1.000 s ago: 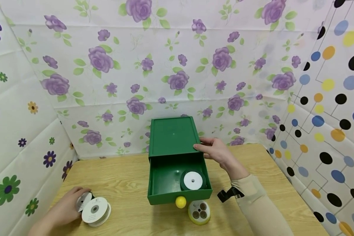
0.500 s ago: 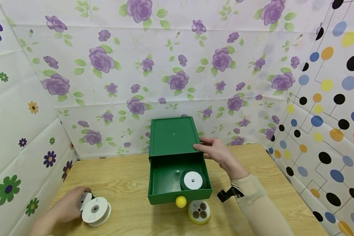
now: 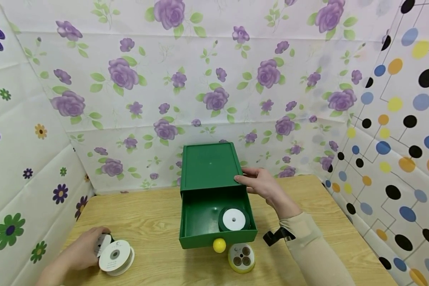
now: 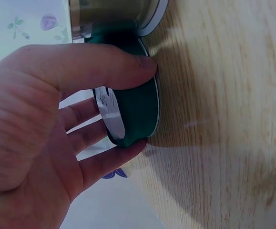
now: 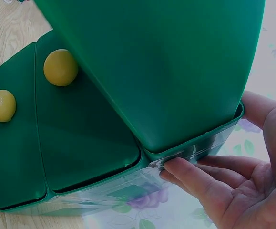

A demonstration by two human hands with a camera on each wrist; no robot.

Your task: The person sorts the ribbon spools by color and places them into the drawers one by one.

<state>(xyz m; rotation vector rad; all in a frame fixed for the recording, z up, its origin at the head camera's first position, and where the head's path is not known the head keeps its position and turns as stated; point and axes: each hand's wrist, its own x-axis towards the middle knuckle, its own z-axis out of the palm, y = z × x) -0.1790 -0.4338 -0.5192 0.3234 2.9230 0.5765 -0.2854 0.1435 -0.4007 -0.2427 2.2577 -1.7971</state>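
At the table's left, my left hand holds a ribbon spool wound with dark green ribbon, thumb on one side and fingers on the other. Right beside it lies a larger white spool, its ribbon gold in the left wrist view. My right hand grips the upper right edge of a green drawer cabinet, thumb on top, fingers along the side. The cabinet's top drawer is pulled out. A dark green spool with a white face lies in its right front part.
In front of the cabinet lies a round yellow-edged spool with brown circles on its face. A yellow knob sticks out from the pulled-out drawer. Two lower drawers, seen in the right wrist view, are closed, with yellow knobs. Patterned cloth walls surround the table.
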